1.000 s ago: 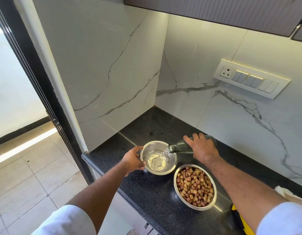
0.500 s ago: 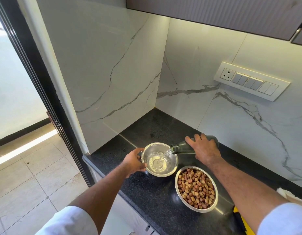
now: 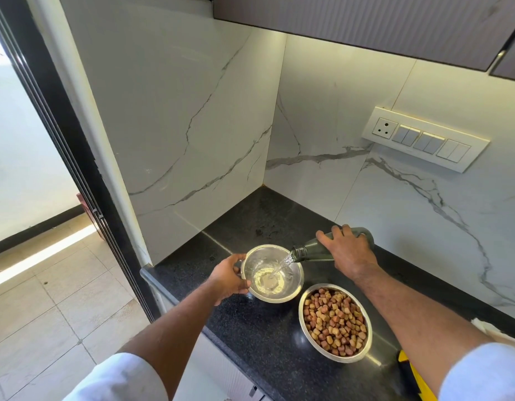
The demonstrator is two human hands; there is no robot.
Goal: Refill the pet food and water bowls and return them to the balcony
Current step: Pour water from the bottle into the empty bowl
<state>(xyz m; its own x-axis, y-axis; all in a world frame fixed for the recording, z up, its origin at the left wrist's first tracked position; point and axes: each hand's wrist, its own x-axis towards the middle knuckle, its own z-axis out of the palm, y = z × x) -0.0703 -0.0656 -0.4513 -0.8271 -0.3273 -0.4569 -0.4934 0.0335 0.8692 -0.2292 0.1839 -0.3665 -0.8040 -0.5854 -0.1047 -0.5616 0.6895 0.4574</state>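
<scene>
I see the small round stainless steel water bowl [image 3: 272, 273] sitting on the black speckled stone counter [image 3: 250, 337], near its front left edge, with a thin stream of clear water [image 3: 283, 263] falling into it and a shallow pool already in the bottom. My left hand [image 3: 228, 277] has its grip wrapped on the bowl's left rim, thumb over the edge. My right hand [image 3: 347, 251] grasps a clear glass bottle [image 3: 311, 251] from above, fingers curled over its body; the bottle lies nearly level with its mouth just over the bowl's right rim. Just beside the water bowl, to the right and nearer to me, stands a larger round stainless steel bowl [image 3: 305, 328] filled with brown and tan pet kibble [image 3: 334, 322]; I cannot tell whether the two bowls touch. A yellow and black object [image 3: 415, 377] shows at the counter's near right, partly hidden by my right arm. Behind the counter rise white marble-veined wall panels [image 3: 198, 117], with a white switch and socket plate [image 3: 424, 138] on the right wall. To the left, a black-framed sliding door [image 3: 62, 134] stands beside a pale tiled floor [image 3: 33, 308]
</scene>
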